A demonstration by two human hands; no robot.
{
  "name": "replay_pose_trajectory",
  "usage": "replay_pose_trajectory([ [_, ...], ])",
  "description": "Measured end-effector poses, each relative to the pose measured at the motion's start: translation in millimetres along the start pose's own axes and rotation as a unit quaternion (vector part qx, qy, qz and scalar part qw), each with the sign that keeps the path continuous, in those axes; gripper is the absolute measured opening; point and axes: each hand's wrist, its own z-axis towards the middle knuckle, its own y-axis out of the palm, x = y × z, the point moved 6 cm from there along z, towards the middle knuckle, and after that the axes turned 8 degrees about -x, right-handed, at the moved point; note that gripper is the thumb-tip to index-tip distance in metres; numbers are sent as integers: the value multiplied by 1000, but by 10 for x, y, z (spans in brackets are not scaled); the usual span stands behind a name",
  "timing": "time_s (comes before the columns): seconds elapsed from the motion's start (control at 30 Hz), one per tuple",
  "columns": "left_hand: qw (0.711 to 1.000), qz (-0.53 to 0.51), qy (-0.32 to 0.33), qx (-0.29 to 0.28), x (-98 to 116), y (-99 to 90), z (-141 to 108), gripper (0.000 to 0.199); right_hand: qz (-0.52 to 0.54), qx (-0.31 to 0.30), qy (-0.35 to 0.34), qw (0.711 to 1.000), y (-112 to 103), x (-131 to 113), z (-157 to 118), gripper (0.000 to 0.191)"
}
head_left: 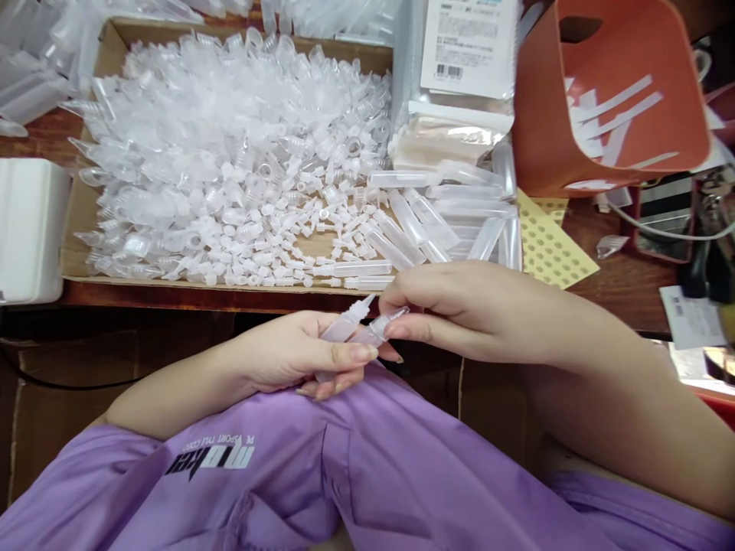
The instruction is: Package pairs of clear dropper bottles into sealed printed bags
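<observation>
Two small plastic bottles, the first bottle [340, 329] and the second bottle [373, 329], lay side by side in the left hand [310, 352], just in front of the tray's near edge and above the lap, their pointed ends slanting up and to the right. The left hand gripped both bottles between thumb and fingers, while the right hand [459, 310] pinched the clear tip of the second bottle. Beyond them, the cardboard tray [77, 237] held a heap of clear caps [230, 130], many small white nozzles [246, 256] along its near side and loose tubes [407, 222] at the right. Plastic packets [471, 57] stood behind the tubes. Right of the tray, a yellow sticker sheet [556, 245] lay on the wooden table [625, 272], near an orange bin [602, 164] containing paper strips [623, 115]. A white box [31, 229] stood to the tray's left. Purple clothing [298, 459] covered the lap.
</observation>
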Motion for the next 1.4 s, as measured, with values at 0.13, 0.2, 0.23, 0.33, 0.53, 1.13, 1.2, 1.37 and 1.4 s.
replay_pose_trajectory([
  [0.13,999,32,5,-4,48,21,5,43,37,13,-49,998,19,-32,-20,23],
  [0.2,1000,29,1,-5,56,36,5,43,26,14,-58,998,32,-39,-21,22],
  [0.23,1000,27,0,-2,56,38,3,43,10,14,-51,999,38,-34,-12,24],
  [0.33,1000,29,-7,9,31,27,-3,45,-38,5,-35,999,54,-43,44,35],
  [0.53,999,-16,24,26,15,-11,-18,37,-29,-33,3,999,27,-95,191,41],
  [1.13,981,-154,119,14,11,-150,-149,28,-281,110,275,913,-617,124,1061,29],
  [1.2,980,-156,119,15,21,-163,-162,29,-270,117,261,919,-638,94,971,25],
  [1.37,983,-154,104,6,25,-161,-136,32,-102,198,204,953,-758,147,632,16],
  [1.4,983,-153,101,3,25,-155,-123,33,-35,215,187,958,-761,186,565,16],
])
